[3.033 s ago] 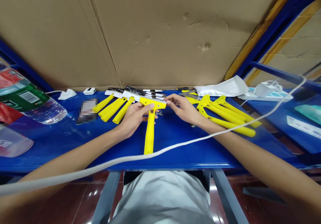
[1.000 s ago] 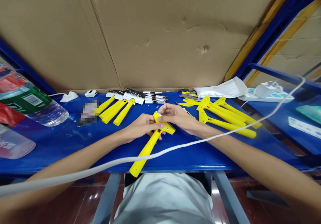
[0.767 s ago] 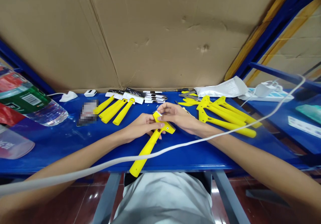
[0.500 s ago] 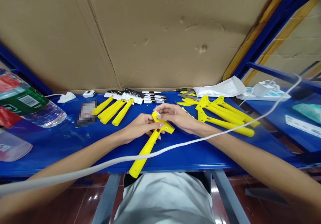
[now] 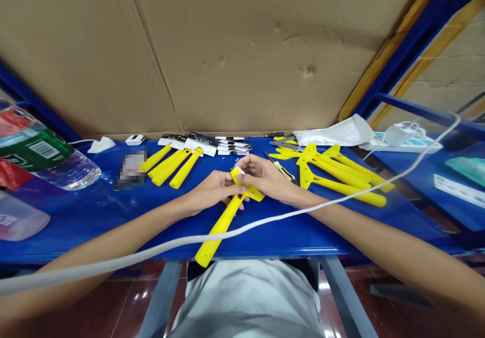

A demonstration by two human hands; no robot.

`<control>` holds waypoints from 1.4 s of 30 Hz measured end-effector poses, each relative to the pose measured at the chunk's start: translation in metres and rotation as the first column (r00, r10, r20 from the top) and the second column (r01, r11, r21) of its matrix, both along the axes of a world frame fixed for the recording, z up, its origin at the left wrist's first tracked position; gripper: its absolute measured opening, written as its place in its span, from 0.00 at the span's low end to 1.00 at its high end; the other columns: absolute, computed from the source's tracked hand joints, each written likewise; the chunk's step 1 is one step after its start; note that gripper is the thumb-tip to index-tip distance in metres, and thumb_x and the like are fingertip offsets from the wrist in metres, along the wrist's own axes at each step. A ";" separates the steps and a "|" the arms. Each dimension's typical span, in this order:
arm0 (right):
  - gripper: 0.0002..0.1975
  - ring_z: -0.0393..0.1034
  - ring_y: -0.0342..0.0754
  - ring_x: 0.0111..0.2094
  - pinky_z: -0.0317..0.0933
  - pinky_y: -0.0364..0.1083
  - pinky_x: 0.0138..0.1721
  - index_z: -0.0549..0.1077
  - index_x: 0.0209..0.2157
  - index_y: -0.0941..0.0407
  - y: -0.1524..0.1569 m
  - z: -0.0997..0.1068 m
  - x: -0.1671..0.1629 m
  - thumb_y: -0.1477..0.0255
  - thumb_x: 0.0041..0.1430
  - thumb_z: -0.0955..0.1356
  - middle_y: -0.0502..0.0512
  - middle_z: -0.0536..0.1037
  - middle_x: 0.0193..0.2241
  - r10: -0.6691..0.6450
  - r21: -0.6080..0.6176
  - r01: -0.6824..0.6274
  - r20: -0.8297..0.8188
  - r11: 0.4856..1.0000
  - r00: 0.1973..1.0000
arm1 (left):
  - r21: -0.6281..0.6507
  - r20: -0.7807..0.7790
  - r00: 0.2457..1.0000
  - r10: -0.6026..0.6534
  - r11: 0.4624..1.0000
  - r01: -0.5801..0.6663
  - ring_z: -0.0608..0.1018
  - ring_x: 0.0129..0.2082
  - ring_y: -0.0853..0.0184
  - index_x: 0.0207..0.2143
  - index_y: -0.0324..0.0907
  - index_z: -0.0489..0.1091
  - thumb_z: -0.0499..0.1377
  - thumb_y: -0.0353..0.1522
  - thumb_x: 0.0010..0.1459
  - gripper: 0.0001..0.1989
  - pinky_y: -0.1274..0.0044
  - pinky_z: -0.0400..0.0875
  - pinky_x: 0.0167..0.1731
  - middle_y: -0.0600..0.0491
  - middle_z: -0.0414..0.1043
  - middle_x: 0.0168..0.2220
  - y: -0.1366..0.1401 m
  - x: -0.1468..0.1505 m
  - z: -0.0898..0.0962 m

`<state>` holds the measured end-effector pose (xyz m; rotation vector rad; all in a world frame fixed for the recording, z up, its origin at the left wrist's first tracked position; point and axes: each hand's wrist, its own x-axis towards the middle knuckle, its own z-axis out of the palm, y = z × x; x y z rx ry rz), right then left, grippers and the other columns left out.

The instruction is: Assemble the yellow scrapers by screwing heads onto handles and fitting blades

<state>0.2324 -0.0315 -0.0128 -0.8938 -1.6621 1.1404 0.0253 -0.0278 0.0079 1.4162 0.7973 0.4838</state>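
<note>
A yellow scraper (image 5: 217, 232) lies slanted between my hands, its long handle pointing down toward the table's front edge. My left hand (image 5: 215, 190) grips it near the neck, thumb on top. Around the scraper's wide head, my right hand (image 5: 263, 176) is closed, with the thumb pressed on its upper end; the fingers partly cover the head. A screw shows on the head's right part. Behind my right hand rests a yellow-and-black screwdriver-like tool (image 5: 285, 171), partly hidden. Several yellow scraper handles (image 5: 341, 171) lie to the right.
Several scrapers with card sleeves (image 5: 182, 169) lie at left, beside a small stack of folded cards (image 5: 233, 146). A large bottle (image 5: 49, 148) stands far left. A white cable (image 5: 265, 222) crosses in front. White packaging (image 5: 333, 132) and a power strip (image 5: 409, 143) sit back right.
My right hand has shifted slightly over the scraper's head, its thumb moving a little right and down. The scraper stays in nearly the same place, held by both hands.
</note>
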 end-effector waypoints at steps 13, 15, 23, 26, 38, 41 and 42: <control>0.20 0.79 0.52 0.51 0.75 0.54 0.55 0.74 0.56 0.53 0.000 -0.008 -0.002 0.63 0.65 0.76 0.58 0.81 0.49 -0.026 0.071 0.023 0.039 0.997 0.999 | -0.028 0.021 0.999 0.028 0.999 -0.027 0.86 0.31 0.62 0.39 0.37 0.82 0.78 0.43 0.55 0.20 0.74 0.83 0.33 0.42 0.87 0.40 0.003 -0.001 -0.003; 0.21 0.80 0.52 0.50 0.74 0.54 0.55 0.76 0.56 0.53 0.000 -0.006 -0.002 0.63 0.65 0.76 0.58 0.82 0.50 -0.025 -0.012 0.025 0.006 1.000 1.000 | -0.028 0.026 0.999 0.024 0.999 -0.024 0.86 0.31 0.62 0.40 0.37 0.82 0.78 0.44 0.56 0.21 0.74 0.83 0.33 0.42 0.86 0.40 0.004 -0.001 -0.004; 0.20 0.77 0.48 0.37 0.69 0.47 0.42 0.86 0.39 0.56 0.001 0.007 0.003 0.53 0.55 0.81 0.54 0.86 0.35 -0.020 -0.215 0.000 -0.092 0.977 0.996 | 0.023 0.098 0.984 0.149 0.988 -0.152 0.85 0.33 0.65 0.49 0.36 0.80 0.75 0.44 0.61 0.23 0.74 0.82 0.37 0.42 0.86 0.43 0.013 -0.006 -0.010; 0.21 0.75 0.46 0.32 0.65 0.46 0.35 0.88 0.37 0.57 0.003 0.009 0.007 0.55 0.50 0.83 0.54 0.85 0.30 -0.028 -0.279 0.002 -0.090 0.960 0.996 | 0.022 0.069 0.992 0.102 0.994 -0.104 0.85 0.33 0.66 0.48 0.35 0.80 0.75 0.45 0.61 0.23 0.75 0.82 0.38 0.41 0.86 0.44 0.014 -0.007 -0.006; 0.16 0.77 0.45 0.27 0.69 0.42 0.28 0.84 0.29 0.57 0.006 0.014 0.008 0.63 0.46 0.85 0.54 0.84 0.26 -0.174 -0.429 0.097 -0.144 0.898 0.974 | 0.379 -0.072 0.990 0.119 0.922 -0.083 0.83 0.37 0.63 0.64 0.43 0.63 0.73 0.40 0.61 0.35 0.70 0.84 0.31 0.43 0.77 0.52 0.019 -0.014 -0.004; 0.15 0.81 0.49 0.30 0.77 0.46 0.33 0.83 0.29 0.57 0.009 0.012 0.009 0.64 0.47 0.85 0.56 0.85 0.29 -0.196 -0.476 0.076 -0.209 0.876 0.958 | 0.797 -0.137 0.970 0.203 0.604 -0.014 0.83 0.42 0.64 0.74 0.50 0.57 0.71 0.32 0.61 0.43 0.65 0.85 0.44 0.40 0.67 0.67 0.018 -0.019 -0.011; 0.15 0.82 0.50 0.31 0.79 0.48 0.35 0.82 0.28 0.57 0.010 0.012 0.009 0.65 0.47 0.85 0.57 0.85 0.29 -0.195 -0.486 0.061 -0.231 0.872 0.953 | 0.881 -0.161 0.964 0.213 0.472 0.043 0.83 0.44 0.63 0.76 0.52 0.57 0.69 0.30 0.63 0.43 0.64 0.85 0.49 0.40 0.64 0.70 0.017 -0.021 -0.012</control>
